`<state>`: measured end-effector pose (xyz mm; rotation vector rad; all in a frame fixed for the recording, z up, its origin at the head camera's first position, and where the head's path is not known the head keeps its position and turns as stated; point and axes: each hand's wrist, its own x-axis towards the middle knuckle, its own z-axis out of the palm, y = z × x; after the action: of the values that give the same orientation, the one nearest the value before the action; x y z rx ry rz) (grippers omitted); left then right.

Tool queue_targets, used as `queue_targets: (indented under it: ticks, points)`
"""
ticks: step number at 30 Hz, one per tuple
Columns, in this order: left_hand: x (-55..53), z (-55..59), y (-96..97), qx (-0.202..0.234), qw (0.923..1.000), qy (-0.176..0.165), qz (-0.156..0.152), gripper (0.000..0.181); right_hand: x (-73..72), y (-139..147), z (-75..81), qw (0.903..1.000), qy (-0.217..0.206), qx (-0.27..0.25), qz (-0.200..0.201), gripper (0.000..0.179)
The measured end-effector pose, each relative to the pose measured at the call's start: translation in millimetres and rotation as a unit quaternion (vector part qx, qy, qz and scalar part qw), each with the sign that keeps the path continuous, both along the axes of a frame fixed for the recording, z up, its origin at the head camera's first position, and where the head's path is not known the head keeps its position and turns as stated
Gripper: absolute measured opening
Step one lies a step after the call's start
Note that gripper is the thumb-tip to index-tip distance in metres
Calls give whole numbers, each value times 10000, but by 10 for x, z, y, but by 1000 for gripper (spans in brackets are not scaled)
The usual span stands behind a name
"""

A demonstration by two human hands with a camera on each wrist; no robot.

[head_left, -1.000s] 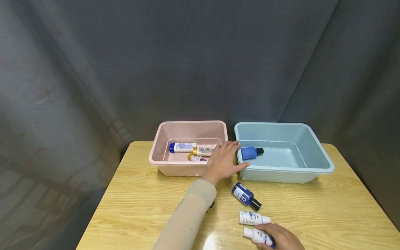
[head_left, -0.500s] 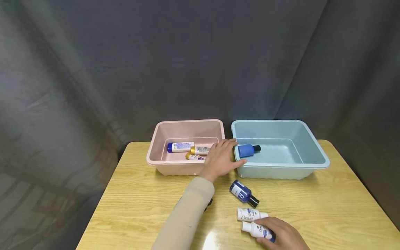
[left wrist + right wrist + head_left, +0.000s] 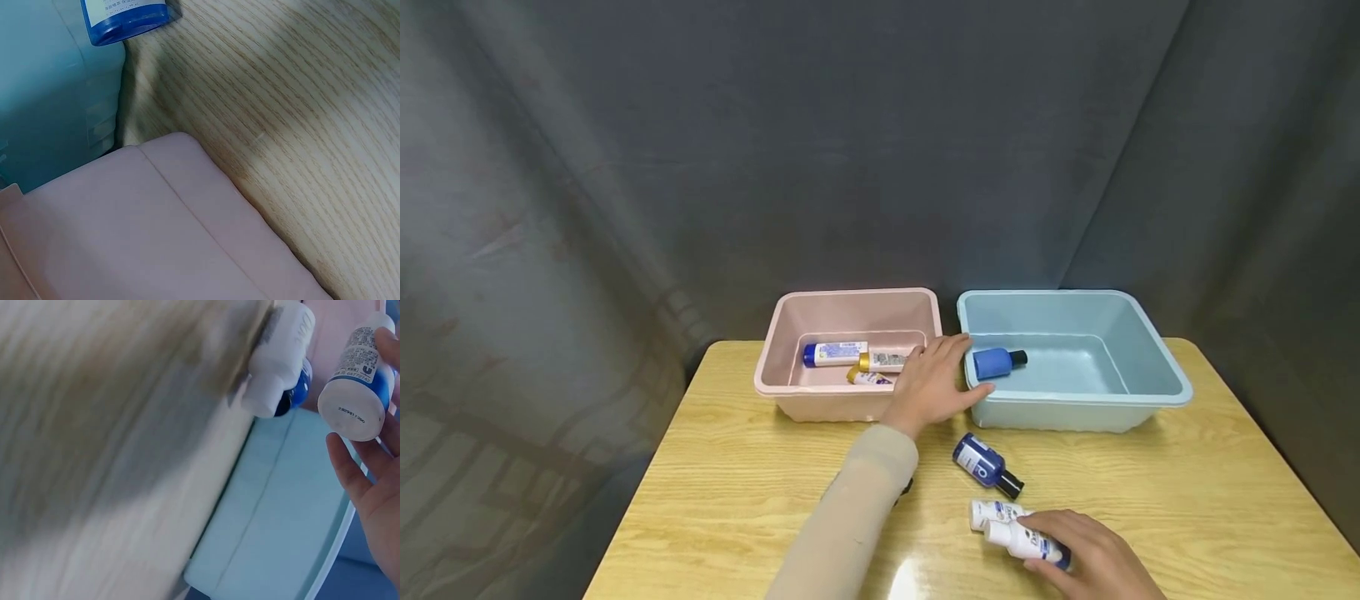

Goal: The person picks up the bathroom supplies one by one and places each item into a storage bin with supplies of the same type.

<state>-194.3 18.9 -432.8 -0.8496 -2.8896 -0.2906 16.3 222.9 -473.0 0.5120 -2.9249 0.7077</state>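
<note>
My right hand (image 3: 1093, 554) grips a small white Dove bottle (image 3: 1024, 540) with a blue band, thumb on one side and fingers on the other. In the right wrist view that bottle (image 3: 355, 378) is tilted, its round base facing the camera. Partly behind it in the head view lies a second white Dove bottle (image 3: 987, 513). A dark blue bottle (image 3: 979, 460) with a black cap rests on the table just beyond. My left hand (image 3: 928, 383) spreads over the neighbouring rims of the pink bin (image 3: 831, 392) and the light blue bin (image 3: 1090, 400), fingers extended.
Inside the pink bin lie a blue-capped white tube (image 3: 841, 354) and two gold-capped ones. A blue bottle (image 3: 994, 363) lies at the left of the light blue bin. Both bins stand at the back of the wooden table (image 3: 722, 492), before a dark curtain (image 3: 880, 150).
My right hand has lifted the white Dove bottle and shifted slightly right with it; it now overlaps the second one in the head view. The left hand stays at the bin rims.
</note>
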Motion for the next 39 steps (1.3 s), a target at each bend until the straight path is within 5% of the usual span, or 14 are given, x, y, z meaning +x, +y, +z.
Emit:
queue_targets:
  ticks: [8,14,27,33,39]
  points:
    - [29,-29,17,-52,9999,84,28,81,-25,31,143,9987,346,13,-374,41]
    - [32,-19,7,-113,9999,80,76,81,-115,125,211,9905,1361,-115,137,49]
    - [43,-26,4,24,9999,120,58,80,-332,295,598,9833,1749,63,507,54]
    - [37,-31,-5,108,9998,157,42,80,-460,398,739,9696,2316,-62,785,39]
    - [40,-22,-1,152,9998,150,20,78,-557,446,910,9601,2637,321,879,53]
